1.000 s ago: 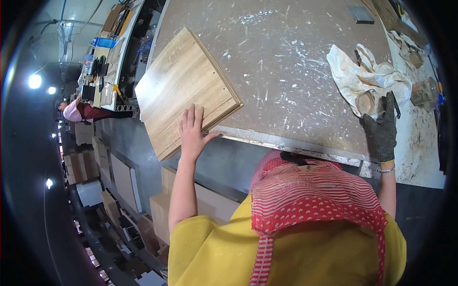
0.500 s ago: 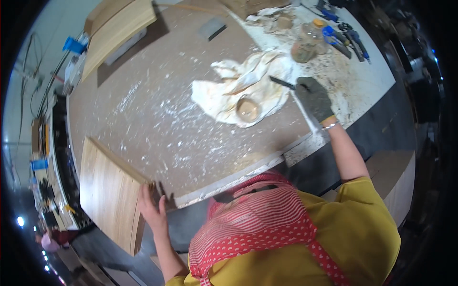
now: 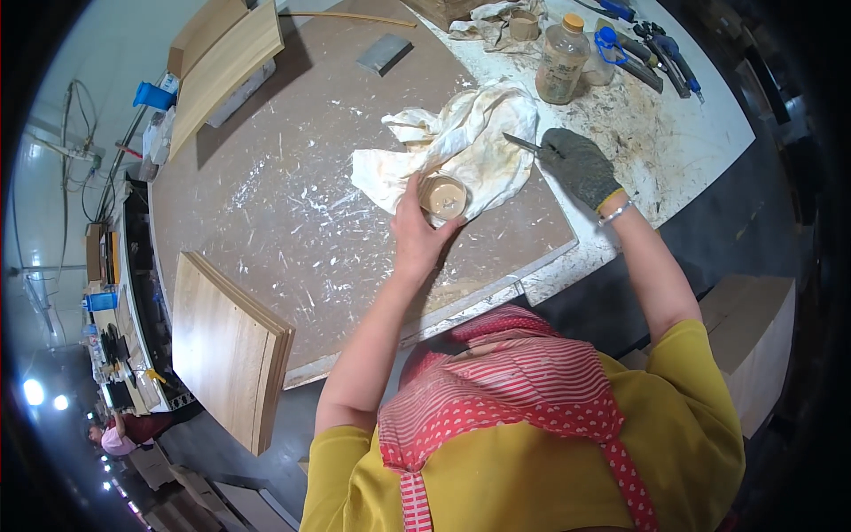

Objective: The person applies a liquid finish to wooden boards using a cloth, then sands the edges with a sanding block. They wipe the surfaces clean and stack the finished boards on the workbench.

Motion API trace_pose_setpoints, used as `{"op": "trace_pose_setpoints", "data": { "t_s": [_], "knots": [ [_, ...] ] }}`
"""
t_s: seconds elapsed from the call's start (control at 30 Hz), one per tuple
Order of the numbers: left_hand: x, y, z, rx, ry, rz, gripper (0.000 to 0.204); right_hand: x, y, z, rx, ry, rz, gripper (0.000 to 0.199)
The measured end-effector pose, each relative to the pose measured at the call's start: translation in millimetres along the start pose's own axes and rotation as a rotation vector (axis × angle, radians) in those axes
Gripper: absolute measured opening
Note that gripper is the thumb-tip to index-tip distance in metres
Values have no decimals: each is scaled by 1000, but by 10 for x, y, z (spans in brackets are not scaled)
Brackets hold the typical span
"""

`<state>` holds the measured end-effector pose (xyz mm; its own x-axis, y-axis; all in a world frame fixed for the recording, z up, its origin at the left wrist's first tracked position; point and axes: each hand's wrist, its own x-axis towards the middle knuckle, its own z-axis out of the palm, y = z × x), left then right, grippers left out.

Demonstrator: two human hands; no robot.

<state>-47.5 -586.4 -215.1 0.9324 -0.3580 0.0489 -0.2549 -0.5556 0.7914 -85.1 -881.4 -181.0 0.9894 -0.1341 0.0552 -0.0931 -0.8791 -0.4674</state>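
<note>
My bare left hand (image 3: 418, 229) curls its thumb and fingers around a small clear cup (image 3: 446, 197). Tan paste fills part of the cup, which stands at the near edge of a crumpled, stained white rag (image 3: 501, 133). To the right, a grey work glove covers my right hand (image 3: 581, 168). Its closed fingers grip a slim dark-bladed knife (image 3: 521, 142), the tip pointing left over the rag; the handle is hidden in the glove. A stack of wood-grain panels (image 3: 222, 346) lies at the table's near left edge.
The brown table (image 3: 328, 222) is speckled with white marks. At the back are a grey block (image 3: 385, 55) and a propped wooden panel (image 3: 226, 75). An orange-capped bottle (image 3: 560, 66) and several tools (image 3: 669, 62) occupy the far right. Another person (image 3: 120, 436) is in the left distance.
My left hand has left the panel stack, moved right and taken hold of the cup. My right hand has shifted slightly, still gripping the knife.
</note>
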Motion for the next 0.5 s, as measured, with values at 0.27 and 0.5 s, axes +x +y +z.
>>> {"op": "trace_pose_setpoints", "data": {
  "t_s": [0.27,0.5],
  "knots": [
    [-65,198,15,149,48,110,93,-253,-504,-230,628,-312,-382,12],
    [-89,209,-237,142,32,242,83,-136,-353,-446,-201,-231,-635,17]
  ]
}}
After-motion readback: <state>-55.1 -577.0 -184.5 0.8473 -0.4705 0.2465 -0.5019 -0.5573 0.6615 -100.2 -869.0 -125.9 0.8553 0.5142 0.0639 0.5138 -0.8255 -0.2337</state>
